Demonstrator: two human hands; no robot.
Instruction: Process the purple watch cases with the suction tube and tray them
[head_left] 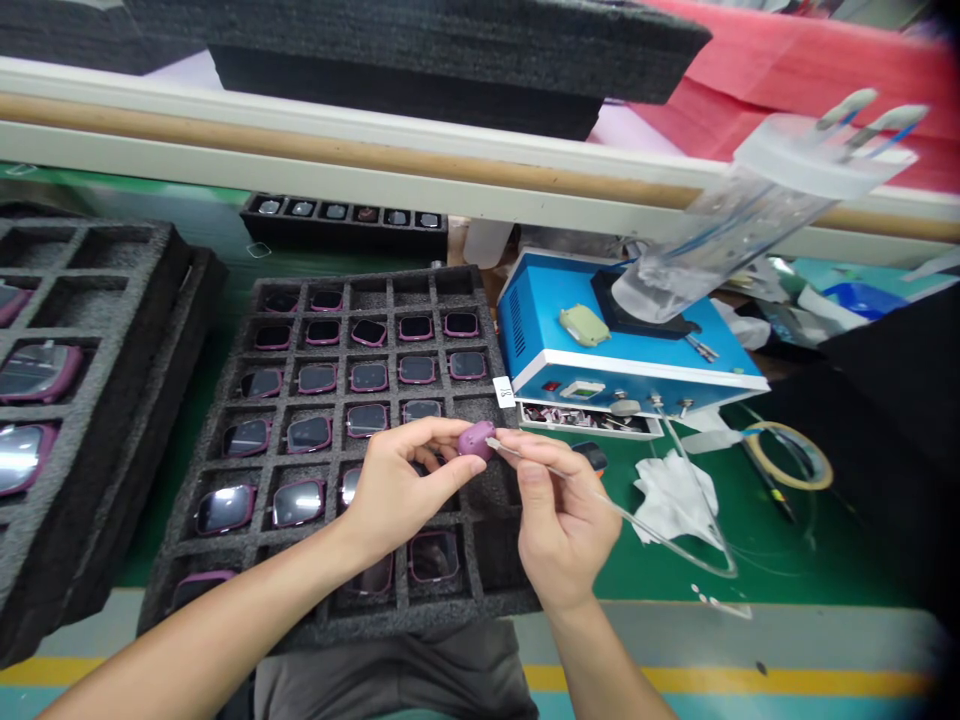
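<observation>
A small, rounded purple plastic watch case (474, 440) is held above the right-hand part of a foam tray (465, 606). The left hand (401, 478) is clamped on the case, thumb opposing fingers. The right hand (566, 515) grips a slender tool (505, 449), tip at the case; contact cannot be confirmed. A clear flexible hose (726, 571) loops over the smooth green worktop (840, 560) to a blue box-shaped unit (555, 290).

The tray is dark, grainy foam with straight-walled rectangular pockets; many hold glossy, round-cornered watches (317, 378). A narrow worktop strip separates its left edge from a foam tray stack (161, 345). Rightward, the worktop extends past a crumpled white tissue (671, 490) to a tape roll (823, 468). A straight shelf edge (375, 172) crosses the far side.
</observation>
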